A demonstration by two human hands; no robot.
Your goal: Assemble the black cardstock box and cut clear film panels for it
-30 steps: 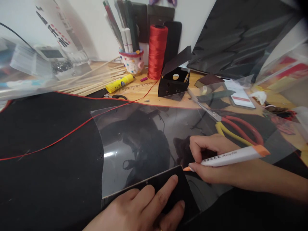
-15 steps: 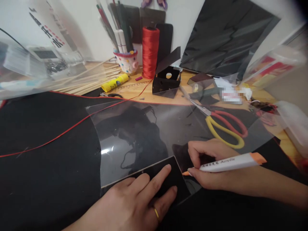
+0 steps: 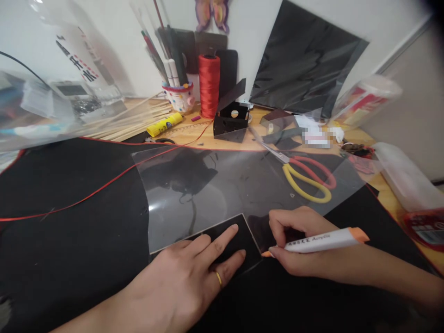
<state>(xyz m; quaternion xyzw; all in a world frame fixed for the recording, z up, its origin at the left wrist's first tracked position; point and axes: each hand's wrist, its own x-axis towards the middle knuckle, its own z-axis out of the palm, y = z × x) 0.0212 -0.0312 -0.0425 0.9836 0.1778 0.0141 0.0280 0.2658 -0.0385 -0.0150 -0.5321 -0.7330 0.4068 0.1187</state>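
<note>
My left hand lies over a black rectangular piece, fingers spread and pressing it down. A yellow ring shows on one finger. The piece rests on a clear plastic sheet, its edges outlined by a thin pale line. Pinched in my right hand is a white acrylic marker with an orange end. Its orange tip touches down by the lower right corner of the black piece. Scissors with red and yellow handles lie beyond my right hand.
A black mat covers the near table. Behind it stand a red thread spool, a pen cup and a small black box. A yellow glue stick lies by wooden sticks. At right is a translucent container.
The marker tip has slid down along the right edge of the black piece to its lower corner. My left hand keeps pressing the piece. The camera view has shifted slightly.
</note>
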